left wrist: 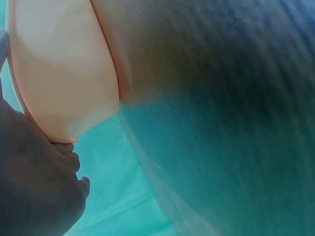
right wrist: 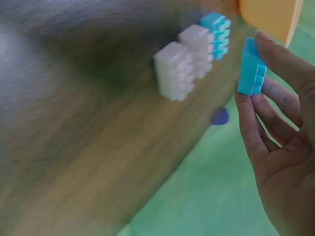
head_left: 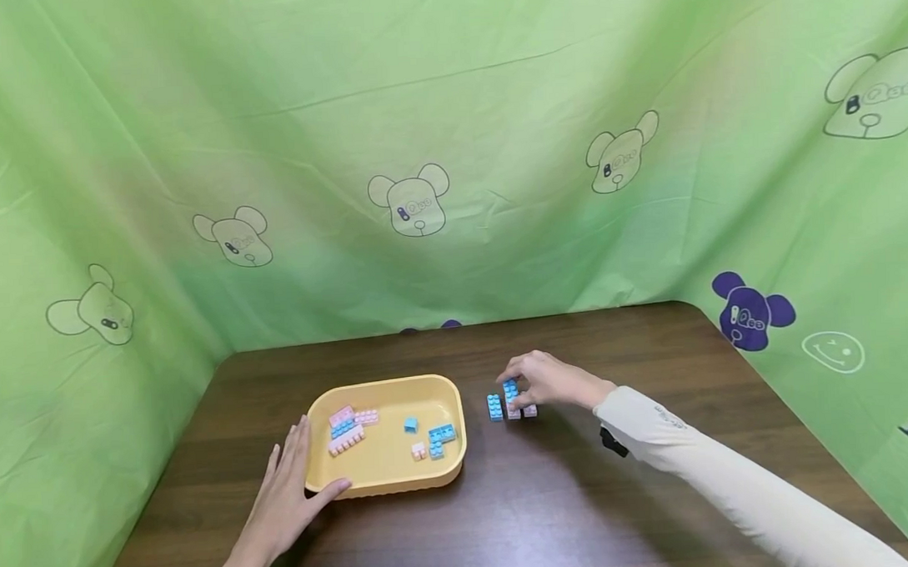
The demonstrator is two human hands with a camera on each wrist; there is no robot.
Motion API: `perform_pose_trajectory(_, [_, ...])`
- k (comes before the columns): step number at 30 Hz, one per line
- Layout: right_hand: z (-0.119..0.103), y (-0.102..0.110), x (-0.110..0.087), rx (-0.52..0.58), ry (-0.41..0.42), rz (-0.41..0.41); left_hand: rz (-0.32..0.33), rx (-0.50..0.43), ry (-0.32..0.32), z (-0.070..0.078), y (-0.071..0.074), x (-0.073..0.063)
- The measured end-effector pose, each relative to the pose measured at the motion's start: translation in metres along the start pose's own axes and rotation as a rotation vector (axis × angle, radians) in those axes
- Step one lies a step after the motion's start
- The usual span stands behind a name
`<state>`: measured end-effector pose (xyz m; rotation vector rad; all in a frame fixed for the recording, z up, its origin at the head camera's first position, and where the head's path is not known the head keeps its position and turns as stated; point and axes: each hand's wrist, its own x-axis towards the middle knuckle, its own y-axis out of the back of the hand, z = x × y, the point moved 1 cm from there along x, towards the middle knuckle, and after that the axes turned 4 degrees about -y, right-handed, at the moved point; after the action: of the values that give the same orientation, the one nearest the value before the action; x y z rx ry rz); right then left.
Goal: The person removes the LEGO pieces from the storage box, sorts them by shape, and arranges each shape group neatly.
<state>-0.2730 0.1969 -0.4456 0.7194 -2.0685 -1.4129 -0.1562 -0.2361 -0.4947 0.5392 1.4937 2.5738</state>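
- Right hand (head_left: 551,380) pinches a blue brick (right wrist: 249,69) between thumb and fingertips, a hold that probably gives fine control over so small a thing.
- Left hand (head_left: 284,490) lies against the tray (head_left: 378,467), fingers extended along its outer side, thumb at the near rim, clasping nothing; presumably this steadies it.
- Close by the right fingertips, two pink bricks (right wrist: 170,73) and a second blue brick (head_left: 495,407) stand side by side, perhaps kept in line for order.
- Between both hands, the tray's walls keep more bricks (head_left: 347,440) together.

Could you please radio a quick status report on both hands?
Left hand touching yellow tray. Right hand pinching blue brick. No obstruction visible.
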Motion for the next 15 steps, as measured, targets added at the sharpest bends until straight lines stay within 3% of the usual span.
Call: perform_pose_trajectory(15, [0.031,-0.006,-0.035,0.048,-0.132,0.011,-0.001,-0.002,0.000,-0.001,0.000,0.001])
